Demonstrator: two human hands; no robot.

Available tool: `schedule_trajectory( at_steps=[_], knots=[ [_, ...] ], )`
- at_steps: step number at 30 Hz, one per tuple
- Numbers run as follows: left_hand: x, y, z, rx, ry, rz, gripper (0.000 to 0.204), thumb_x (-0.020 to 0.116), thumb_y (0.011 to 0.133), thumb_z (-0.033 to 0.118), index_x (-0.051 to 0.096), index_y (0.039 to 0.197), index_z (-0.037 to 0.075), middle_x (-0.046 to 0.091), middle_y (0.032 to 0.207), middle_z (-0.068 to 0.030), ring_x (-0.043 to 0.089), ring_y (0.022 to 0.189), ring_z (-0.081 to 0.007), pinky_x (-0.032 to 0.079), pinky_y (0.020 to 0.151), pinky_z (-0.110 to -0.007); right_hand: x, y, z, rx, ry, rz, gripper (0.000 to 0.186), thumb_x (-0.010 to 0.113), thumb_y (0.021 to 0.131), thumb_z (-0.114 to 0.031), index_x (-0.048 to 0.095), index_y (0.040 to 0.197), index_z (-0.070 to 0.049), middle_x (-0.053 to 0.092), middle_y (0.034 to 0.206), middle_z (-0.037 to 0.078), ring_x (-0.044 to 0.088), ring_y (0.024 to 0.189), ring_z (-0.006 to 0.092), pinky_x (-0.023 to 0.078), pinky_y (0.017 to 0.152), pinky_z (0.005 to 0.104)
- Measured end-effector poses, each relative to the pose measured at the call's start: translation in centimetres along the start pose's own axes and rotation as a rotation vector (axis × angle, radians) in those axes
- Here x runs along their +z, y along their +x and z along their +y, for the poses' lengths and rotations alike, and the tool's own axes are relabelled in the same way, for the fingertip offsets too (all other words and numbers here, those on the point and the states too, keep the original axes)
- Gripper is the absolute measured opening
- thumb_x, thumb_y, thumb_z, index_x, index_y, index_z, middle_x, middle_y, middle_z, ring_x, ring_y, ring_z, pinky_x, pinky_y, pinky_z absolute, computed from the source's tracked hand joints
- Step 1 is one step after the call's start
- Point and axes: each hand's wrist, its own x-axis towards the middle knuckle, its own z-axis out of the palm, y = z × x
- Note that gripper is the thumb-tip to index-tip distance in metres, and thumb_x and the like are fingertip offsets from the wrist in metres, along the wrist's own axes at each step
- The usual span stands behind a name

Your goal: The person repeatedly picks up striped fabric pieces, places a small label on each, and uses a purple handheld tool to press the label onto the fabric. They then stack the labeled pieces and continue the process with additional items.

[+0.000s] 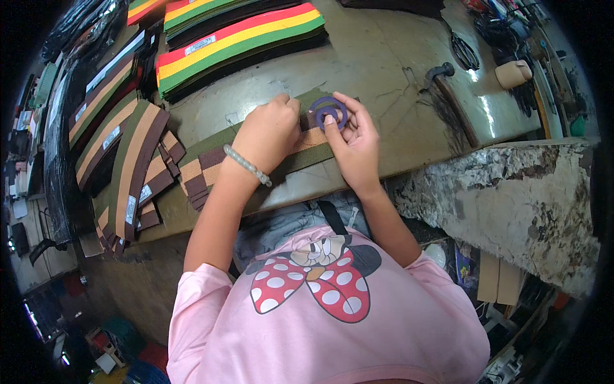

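A striped woven strip (313, 139) in olive green, tan and brown lies along the near part of the table, under both hands. My left hand (272, 128), with a beaded bracelet at the wrist, rests on it with curled fingers; their tips are hidden, and what they hold cannot be made out. Just right of it, my right hand (354, 144) pinches a purple ring-shaped thing (344, 110) between thumb and fingers over the strip's right part. A smaller purple ring shows inside; its exact kind is unclear.
Similar brown, tan and green strips (137, 160) lie piled at the left. Stacks of red, yellow and green strips (243, 45) stand at the back of the table (384, 64). At the right are a hammer (441, 73), black-handled scissors (465, 51) and a thread cone (511, 75).
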Motion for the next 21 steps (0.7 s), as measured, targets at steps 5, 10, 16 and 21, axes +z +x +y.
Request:
schedule_trajectory(
  at_steps=[5, 10, 16, 21],
  knots=[
    [1.1, -1.1, -0.6, -0.027, -0.192, 0.148, 0.016, 0.069, 0.078, 0.007, 0.060, 0.087, -0.002, 0.061, 0.083, -0.0180, 0.063, 0.073, -0.0337, 0.053, 0.069, -0.042, 0.1, -0.2, 0.4, -0.071, -0.169, -0.001, 0.036, 0.062, 0.091, -0.002, 0.056, 0.126, 0.003, 0.063, 0.112, 0.014, 0.063, 0.102, 0.0163, 0.054, 0.085, 0.0294],
    [2.2, -2.1, -0.8, -0.129, -0.354, 0.265, 0.015, 0.071, 0.079, 0.005, 0.061, 0.087, -0.002, 0.060, 0.079, -0.0149, 0.060, 0.067, -0.0254, 0.050, 0.064, -0.035, 0.4, 0.0, 0.5, -0.183, -0.392, -0.007, 0.037, 0.065, 0.087, -0.007, 0.060, 0.123, -0.001, 0.065, 0.107, 0.018, 0.065, 0.097, 0.0280, 0.052, 0.082, 0.0351],
    [2.3, -2.2, -1.1, -0.084, -0.417, 0.314, 0.016, 0.070, 0.078, 0.006, 0.059, 0.087, -0.001, 0.060, 0.081, -0.0171, 0.062, 0.069, -0.0324, 0.052, 0.063, -0.039, 0.7, 0.1, -0.4, -0.274, -0.651, -0.066, 0.039, 0.067, 0.084, -0.009, 0.062, 0.122, -0.002, 0.064, 0.106, 0.017, 0.062, 0.097, 0.0299, 0.050, 0.087, 0.0367],
    [2.4, -1.8, -1.1, -0.080, -0.472, 0.354, 0.014, 0.068, 0.078, 0.001, 0.057, 0.085, -0.002, 0.057, 0.076, -0.0141, 0.058, 0.065, -0.0252, 0.049, 0.061, -0.034, 0.8, 0.1, -0.3, -0.257, -0.682, -0.089, 0.039, 0.068, 0.084, -0.010, 0.063, 0.122, -0.004, 0.063, 0.105, 0.016, 0.062, 0.097, 0.0272, 0.050, 0.086, 0.0363]
  ],
)
